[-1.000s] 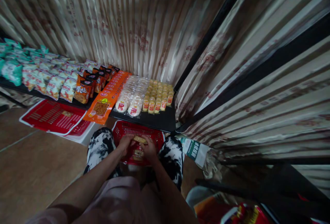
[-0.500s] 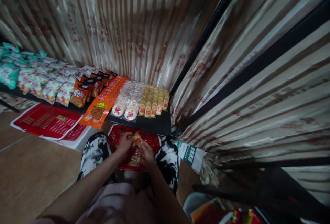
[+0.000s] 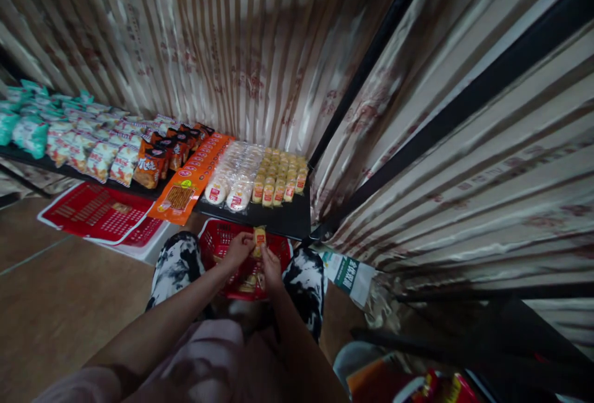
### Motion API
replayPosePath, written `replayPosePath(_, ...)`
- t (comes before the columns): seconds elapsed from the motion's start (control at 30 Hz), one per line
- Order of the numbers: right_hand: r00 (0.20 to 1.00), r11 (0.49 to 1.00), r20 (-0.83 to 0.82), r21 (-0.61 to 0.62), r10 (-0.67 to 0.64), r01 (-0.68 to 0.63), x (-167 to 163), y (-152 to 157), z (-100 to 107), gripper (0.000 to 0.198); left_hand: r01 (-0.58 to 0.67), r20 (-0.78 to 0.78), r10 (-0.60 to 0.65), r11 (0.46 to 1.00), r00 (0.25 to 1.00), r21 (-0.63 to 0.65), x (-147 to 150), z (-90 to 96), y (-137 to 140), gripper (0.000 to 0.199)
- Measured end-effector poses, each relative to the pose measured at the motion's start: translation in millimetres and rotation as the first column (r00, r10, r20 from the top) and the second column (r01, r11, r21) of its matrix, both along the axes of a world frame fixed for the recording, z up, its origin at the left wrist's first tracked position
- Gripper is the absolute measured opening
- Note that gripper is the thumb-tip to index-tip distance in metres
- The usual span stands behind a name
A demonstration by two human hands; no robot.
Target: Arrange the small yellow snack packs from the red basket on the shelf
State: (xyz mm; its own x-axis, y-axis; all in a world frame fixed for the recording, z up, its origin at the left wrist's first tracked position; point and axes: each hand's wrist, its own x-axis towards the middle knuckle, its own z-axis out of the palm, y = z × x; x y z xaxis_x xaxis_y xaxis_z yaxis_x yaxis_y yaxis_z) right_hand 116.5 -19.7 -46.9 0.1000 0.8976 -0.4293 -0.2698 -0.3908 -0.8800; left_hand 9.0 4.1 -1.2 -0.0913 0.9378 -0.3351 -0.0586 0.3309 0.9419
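A small yellow snack packet (image 3: 260, 238) with an orange-red label stands upright between my hands, above the red basket (image 3: 211, 227). My right hand (image 3: 271, 265) pinches its lower right side. The fingers of my left hand (image 3: 240, 248) close on its left edge. Inside the basket lie several more pale packets (image 3: 250, 283), partly hidden by my hands. Just beyond, rows of matching yellow packets (image 3: 278, 183) stand at the right end of a black shelf (image 3: 288, 220), beside white round wrapped cakes (image 3: 238, 197).
Further left on the shelf are an orange bag (image 3: 179, 195), orange-black bags (image 3: 151, 164), white bags (image 3: 99, 160) and green bags (image 3: 30, 134). A red basket-like sheet (image 3: 102, 211) lies below. Striped curtain (image 3: 250, 50) and black poles (image 3: 371, 62) bound the back and right. A green-white package (image 3: 348, 276) rests on the floor.
The snack packet has gone from tilted to upright and moved slightly up and right with both hands. The whole view has shifted a little.
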Motion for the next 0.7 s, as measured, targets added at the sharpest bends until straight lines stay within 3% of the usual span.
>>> replayPosePath(0.2,0.998,0.996,0.062,0.086,-0.015,0.01,4,3,12,0.054,0.01,0.036,-0.01,1.0,0.999,-0.009,2,0.7,3,0.015)
replayPosePath(0.37,1.0,0.992,-0.008,0.126,0.023,-0.022,8,2,24,0.054,0.006,0.098,-0.002,0.999,0.995,-0.041,-1,8.0,5,0.024)
replayPosePath(0.53,0.965,0.958,0.091,0.126,0.246,-0.257,25,5,31,0.05,0.045,0.117,-0.042,0.999,0.992,-0.024,-7,13.6,3,0.036)
replayPosePath(0.63,0.91,0.912,0.168,0.096,0.38,-0.399,36,11,38,0.046,0.102,0.083,-0.104,0.995,0.991,0.019,-12,10.2,1,0.029)
replayPosePath(0.7,0.878,0.896,0.263,0.089,0.399,-0.434,41,17,43,0.044,0.141,0.061,-0.142,0.99,0.988,0.015,-16,6.8,-1,0.028)
